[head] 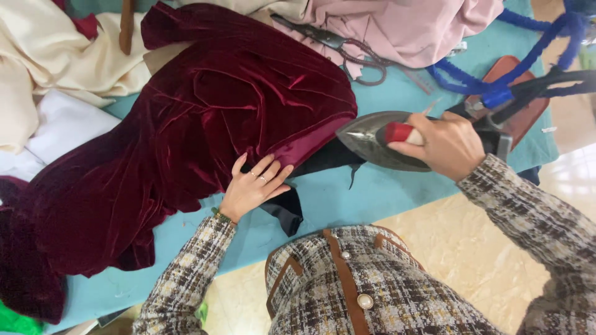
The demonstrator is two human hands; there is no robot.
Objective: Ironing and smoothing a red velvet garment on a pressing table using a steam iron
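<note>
A dark red velvet garment (205,118) lies spread over a teal table (347,195). My left hand (253,186) rests flat with fingers apart on the garment's satin hem, beside a strip of black cloth (285,208). My right hand (442,144) grips the red handle of a grey metal iron (366,138). The iron's tip points left at the hem edge, above the black cloth.
Cream cloth (56,56) and white cloth (62,127) lie at the left. Pink cloth (410,25) and large scissors (347,49) sit at the back. A blue wrapped cord (528,46) and a brown iron rest (515,93) are at the right. The table's near edge borders pale floor.
</note>
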